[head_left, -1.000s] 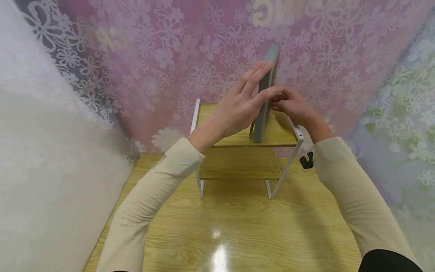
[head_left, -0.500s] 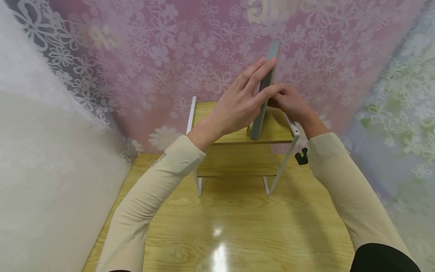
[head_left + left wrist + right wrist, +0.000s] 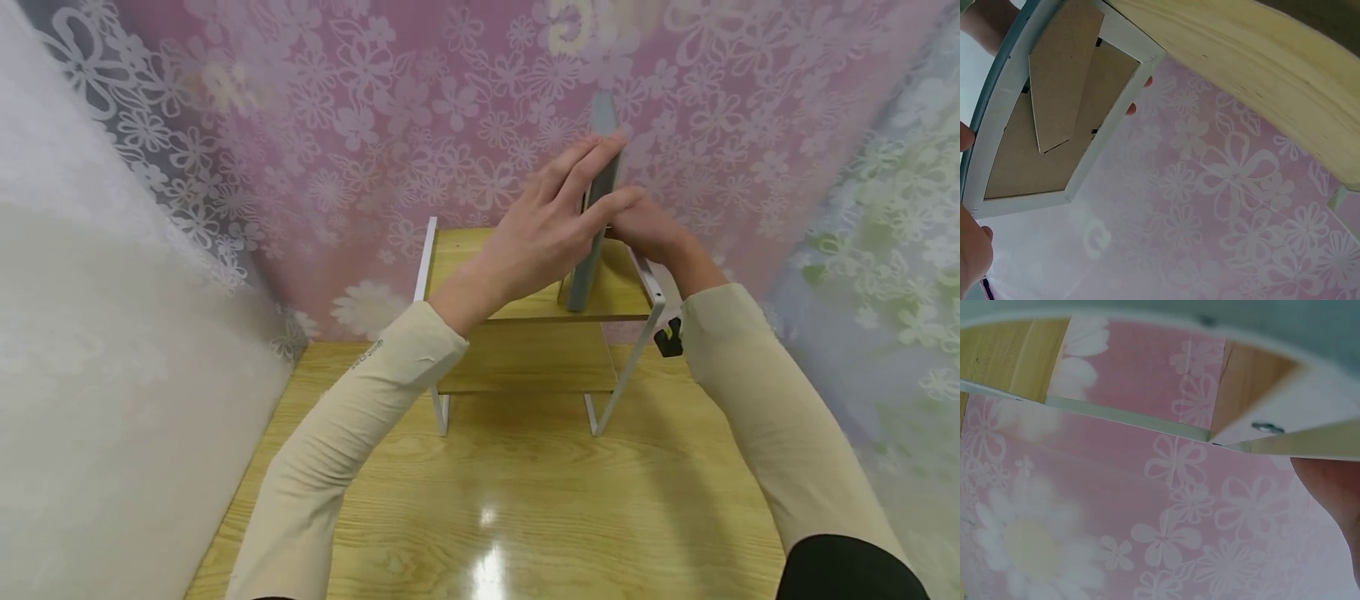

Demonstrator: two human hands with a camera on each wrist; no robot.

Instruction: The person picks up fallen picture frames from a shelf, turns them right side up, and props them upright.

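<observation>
Grey-edged picture frame (image 3: 587, 279), standing near the front edge of the tabletop (image 3: 461, 244), right of centre; probably light, stiff, fragile if glazed, best held by its sides. Left grip (image 3: 551, 225): extended fingers across the near side; right grip (image 3: 648, 223): fingertips curled round the far side.

Reads as a home-like nook: lined with pink white-flowered sheeting (image 3: 337, 125), laid with glossy yellow wood-grain floor (image 3: 540, 517), furnished with low white-framed wooden surface (image 3: 459, 244).

Frame (image 3: 1096, 103) has brn back flap (image 3: 1060, 78), floral bkgd (image 3: 1235, 178) behind
</observation>
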